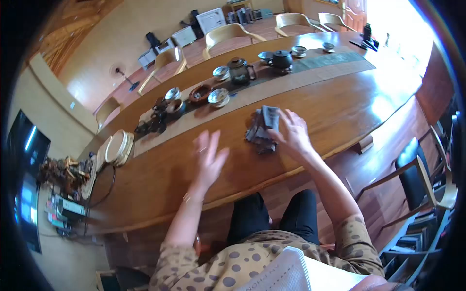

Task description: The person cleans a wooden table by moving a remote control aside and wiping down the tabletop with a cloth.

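Observation:
My left hand (211,157) is raised over the near side of the wooden table, fingers apart and holding nothing. A small pile of grey folded cloths (262,133), uneven at the edges, lies on the tabletop in front of me. My right hand (293,132) is at the right side of this pile, fingers stretched and spread. Its thumb and forefinger are close to the uppermost folded piece; whether they touch it I cannot tell.
The long table (335,109) carries a runner (310,72) with a glass teapot (240,72), a dark teapot (281,60) and several bowls. Round wooden trays (119,148) sit at the left end. Chairs line the far side; a dark-seated chair (412,169) stands right.

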`<state>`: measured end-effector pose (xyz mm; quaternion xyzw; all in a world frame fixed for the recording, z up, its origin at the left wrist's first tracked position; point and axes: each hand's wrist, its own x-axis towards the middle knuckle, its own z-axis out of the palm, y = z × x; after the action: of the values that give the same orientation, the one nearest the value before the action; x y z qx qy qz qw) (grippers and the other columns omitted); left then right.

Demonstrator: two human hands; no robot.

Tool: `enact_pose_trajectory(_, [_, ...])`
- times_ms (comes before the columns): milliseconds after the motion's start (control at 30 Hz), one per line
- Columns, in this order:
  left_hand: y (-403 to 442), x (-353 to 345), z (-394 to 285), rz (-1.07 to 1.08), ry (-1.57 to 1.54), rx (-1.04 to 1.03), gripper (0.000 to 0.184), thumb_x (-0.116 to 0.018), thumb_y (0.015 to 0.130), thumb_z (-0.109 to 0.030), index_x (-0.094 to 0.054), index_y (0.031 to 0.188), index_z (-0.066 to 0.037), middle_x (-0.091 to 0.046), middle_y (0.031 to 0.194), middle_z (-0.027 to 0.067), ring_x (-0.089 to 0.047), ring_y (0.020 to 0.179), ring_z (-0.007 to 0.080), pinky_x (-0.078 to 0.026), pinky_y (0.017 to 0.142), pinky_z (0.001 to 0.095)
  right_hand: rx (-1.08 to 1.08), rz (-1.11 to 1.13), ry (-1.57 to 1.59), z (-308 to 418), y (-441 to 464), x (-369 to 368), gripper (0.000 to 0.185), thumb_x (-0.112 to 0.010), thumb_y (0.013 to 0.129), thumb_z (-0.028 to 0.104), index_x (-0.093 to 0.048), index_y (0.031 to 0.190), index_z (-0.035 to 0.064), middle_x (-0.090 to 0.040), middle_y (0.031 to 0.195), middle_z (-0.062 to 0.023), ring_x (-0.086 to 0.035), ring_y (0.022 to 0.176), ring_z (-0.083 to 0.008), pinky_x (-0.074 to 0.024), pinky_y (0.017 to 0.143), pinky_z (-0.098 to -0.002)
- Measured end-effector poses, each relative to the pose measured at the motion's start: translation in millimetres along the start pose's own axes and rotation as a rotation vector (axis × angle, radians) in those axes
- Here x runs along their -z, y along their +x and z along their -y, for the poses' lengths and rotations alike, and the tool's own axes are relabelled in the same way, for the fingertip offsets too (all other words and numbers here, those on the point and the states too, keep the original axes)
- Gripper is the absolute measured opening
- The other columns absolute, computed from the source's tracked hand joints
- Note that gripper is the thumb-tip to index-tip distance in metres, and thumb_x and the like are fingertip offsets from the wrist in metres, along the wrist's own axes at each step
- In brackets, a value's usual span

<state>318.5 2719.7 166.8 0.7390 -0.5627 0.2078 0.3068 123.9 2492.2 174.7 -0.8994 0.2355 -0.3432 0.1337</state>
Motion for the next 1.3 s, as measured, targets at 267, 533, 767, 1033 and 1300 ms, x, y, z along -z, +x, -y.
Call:
enact_pose_trajectory(267, [-168, 126, 64, 0.184, 0.724, 0.96, 0.058, -0.043, 0.098, -0.05, -0.044, 0.143, -0.014, -0.032, 0.153, 0.0186, -0.021, 0.144, 0.0393, -0.015, 0.113, 0.0594, -0.01, 0.474, -0.038, 92, 55, -92, 0.078, -0.055, 0.086, 0.057, -0.045, 0.134, -0.0035, -0.038, 0.143, -0.0282, -0.028, 0.138, -0.0407, -0.0144, 0.116, -0.0533])
enact_pose_trajectory(533, [-166, 123, 60, 0.093, 0.71, 0.907, 0.055, -0.051, 0.095, -0.049, -0.055, 0.134, -0.011, -0.047, 0.143, 0.0157, -0.034, 0.138, 0.0378, -0.023, 0.113, 0.0518, 0.578, 0.41, -0.028, 127, 55, -147, 0.051, -0.05, 0.092, 0.04, -0.054, 0.133, 0.0114, -0.037, 0.149, -0.0161, -0.027, 0.141, -0.0363, -0.0248, 0.108, -0.0549])
enact_pose_trajectory(767, [-164, 119, 60, 0.023, 0.649, 0.85, 0.048, -0.057, 0.092, -0.045, -0.063, 0.122, -0.008, -0.057, 0.133, 0.016, -0.046, 0.127, 0.0392, -0.033, 0.107, 0.0495, 0.241, 0.511, 0.111, 39, 94, -126, 0.025, -0.055, 0.088, 0.033, -0.071, 0.104, 0.0221, -0.067, 0.115, -0.0041, -0.062, 0.106, -0.0274, -0.0521, 0.085, -0.0432])
enact_pose_trajectory(1033, [-171, 121, 62, -0.02, 0.649, 0.863, 0.047, -0.06, 0.091, -0.044, -0.064, 0.122, -0.009, -0.056, 0.134, 0.0156, -0.045, 0.13, 0.0362, -0.032, 0.107, 0.049, -0.077, 0.222, 0.251, 39, 90, -95, 0.042, -0.069, 0.078, 0.048, -0.071, 0.101, 0.0131, -0.066, 0.109, -0.0136, -0.061, 0.104, -0.0315, -0.0492, 0.089, -0.0424])
enact_pose_trajectory(1300, [-167, 120, 56, -0.031, 0.616, 0.881, 0.046, -0.061, 0.09, -0.041, -0.064, 0.123, -0.01, -0.055, 0.136, 0.0149, -0.045, 0.131, 0.0352, -0.03, 0.108, 0.0501, 0.08, 0.362, -0.051, 76, 80, -102, 0.05, -0.074, 0.072, 0.047, -0.067, 0.105, 0.0087, -0.062, 0.112, -0.0125, -0.057, 0.111, -0.0294, -0.0463, 0.092, -0.0426])
